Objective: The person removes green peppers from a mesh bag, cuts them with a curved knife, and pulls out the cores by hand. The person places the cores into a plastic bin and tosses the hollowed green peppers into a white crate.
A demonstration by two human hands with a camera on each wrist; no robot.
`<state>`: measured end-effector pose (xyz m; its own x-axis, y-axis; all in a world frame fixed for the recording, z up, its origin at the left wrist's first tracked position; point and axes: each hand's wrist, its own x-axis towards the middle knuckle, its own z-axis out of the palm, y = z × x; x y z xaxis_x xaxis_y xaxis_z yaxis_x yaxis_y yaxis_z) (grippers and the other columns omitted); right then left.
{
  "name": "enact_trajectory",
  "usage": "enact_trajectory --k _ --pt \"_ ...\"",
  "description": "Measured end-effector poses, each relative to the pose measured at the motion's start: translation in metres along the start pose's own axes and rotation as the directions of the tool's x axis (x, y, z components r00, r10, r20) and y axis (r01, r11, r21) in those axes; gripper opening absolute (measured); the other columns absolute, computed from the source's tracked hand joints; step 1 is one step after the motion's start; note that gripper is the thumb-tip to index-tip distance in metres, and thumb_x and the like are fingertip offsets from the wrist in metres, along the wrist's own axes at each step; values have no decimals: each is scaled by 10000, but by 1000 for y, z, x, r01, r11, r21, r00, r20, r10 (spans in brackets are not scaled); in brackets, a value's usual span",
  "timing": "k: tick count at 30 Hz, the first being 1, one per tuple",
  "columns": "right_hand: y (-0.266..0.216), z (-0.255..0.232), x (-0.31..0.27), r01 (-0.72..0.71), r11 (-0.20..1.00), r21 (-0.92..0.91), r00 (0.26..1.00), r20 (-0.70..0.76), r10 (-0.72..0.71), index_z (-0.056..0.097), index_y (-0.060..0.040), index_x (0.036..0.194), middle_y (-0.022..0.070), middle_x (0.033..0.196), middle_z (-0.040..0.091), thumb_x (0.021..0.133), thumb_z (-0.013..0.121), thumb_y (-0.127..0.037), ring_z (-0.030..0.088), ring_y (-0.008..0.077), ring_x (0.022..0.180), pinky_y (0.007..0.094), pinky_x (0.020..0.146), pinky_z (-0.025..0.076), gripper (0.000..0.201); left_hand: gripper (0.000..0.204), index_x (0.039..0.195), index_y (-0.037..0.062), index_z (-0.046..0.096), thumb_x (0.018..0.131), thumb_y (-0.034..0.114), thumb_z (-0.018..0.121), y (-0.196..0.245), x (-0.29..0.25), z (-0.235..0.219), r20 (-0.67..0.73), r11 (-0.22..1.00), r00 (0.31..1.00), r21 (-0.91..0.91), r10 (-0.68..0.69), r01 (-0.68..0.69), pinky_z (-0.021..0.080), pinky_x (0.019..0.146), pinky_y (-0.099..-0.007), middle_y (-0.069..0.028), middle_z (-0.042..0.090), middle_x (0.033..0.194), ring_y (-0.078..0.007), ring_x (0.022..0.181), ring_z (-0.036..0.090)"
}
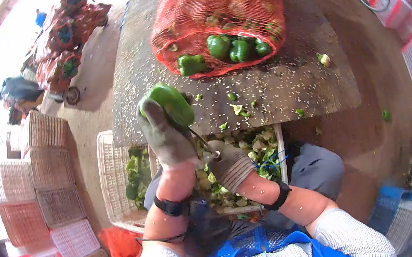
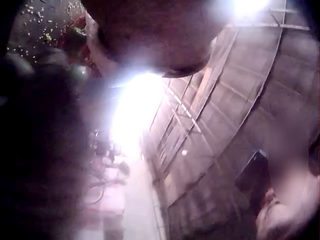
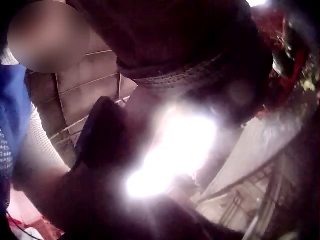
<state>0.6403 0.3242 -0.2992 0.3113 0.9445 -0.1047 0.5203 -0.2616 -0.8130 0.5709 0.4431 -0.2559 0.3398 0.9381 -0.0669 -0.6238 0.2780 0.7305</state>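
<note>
In the head view my gloved left hand grips a large green bell pepper above the near edge of the board, thumb laid along its side. Lower and to the right, my gloved right hand holds a knife, fingers curled round its handle. The thin dark blade points up and left, its tip close to the pepper's lower end. Both wrist views are dark and blurred, so the grips hardly show there. Below the hands, a crate holds pale green pepper cores and scraps.
A red mesh sack of green peppers lies open toward me on the seed-strewn board. Another white crate with green trimmings stands left. Stacked crates line the left side, and a loaded cart stands beyond them.
</note>
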Motion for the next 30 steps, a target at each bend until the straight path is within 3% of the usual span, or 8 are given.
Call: enact_trajectory --k 2,4,6,7,10,17,19,30 --pt "10 14 -13 -5 918 396 999 -28 17 630 -71 1025 162 773 633 895 627 -236 614 306 666 391 624 506 210 455 1296 61 443 929 216 662 12 25 -10 -37 997 997 -34 -73 72 486 914 -339 -68 592 1099 -177 942 572" --pt "31 10 -15 35 958 283 998 -63 -18 622 -59 977 107 715 581 917 630 -217 531 185 583 308 556 465 170 485 1310 54 444 918 219 678 13 37 -23 -61 989 987 -11 -148 147 493 909 -334 -74 592 1122 -175 963 576" --pt "63 3 -11 -233 660 714 965 84 250 645 -41 1105 110 809 667 889 643 -165 590 188 643 309 603 492 248 516 1324 47 445 907 223 693 7 33 -32 -42 971 974 77 -223 226 499 904 -330 -79 593 1146 -172 983 581" --pt "35 -37 -13 -18 995 101 995 -94 28 645 -38 1160 115 849 691 878 656 -162 613 196 669 315 628 505 309 531 1331 44 445 902 225 701 3 29 -33 -25 956 965 136 -260 261 502 901 -327 -82 594 1157 -171 994 583" --pt "10 -77 -6 -53 945 323 994 -73 80 552 -134 1352 164 896 686 866 703 -245 609 211 685 338 675 508 520 578 1352 33 446 885 230 724 -11 9 -24 78 886 944 378 -320 269 512 893 -320 -90 595 1192 -167 1025 590" --pt "6 -65 -13 -6 976 219 1000 16 3 490 -83 1376 151 1086 670 790 796 -268 649 220 947 339 838 521 686 468 1231 34 555 815 141 741 7 -26 15 124 673 865 685 -486 280 538 819 -296 -39 657 1063 -131 933 635" --pt "8 -66 -12 27 966 256 1000 -16 -23 547 -37 1272 210 1070 666 786 796 -371 665 345 972 383 839 531 641 528 1224 19 540 782 131 807 1 -27 8 114 696 861 645 -495 315 560 796 -295 -71 628 1066 -152 922 637" --pt "1 -89 -14 173 972 160 985 -42 -169 550 -65 1247 134 1086 658 740 838 -394 660 301 975 368 835 532 670 646 1285 6 587 754 274 839 4 -39 -15 307 718 781 653 -543 243 475 927 -298 -50 574 1147 -156 1071 572"
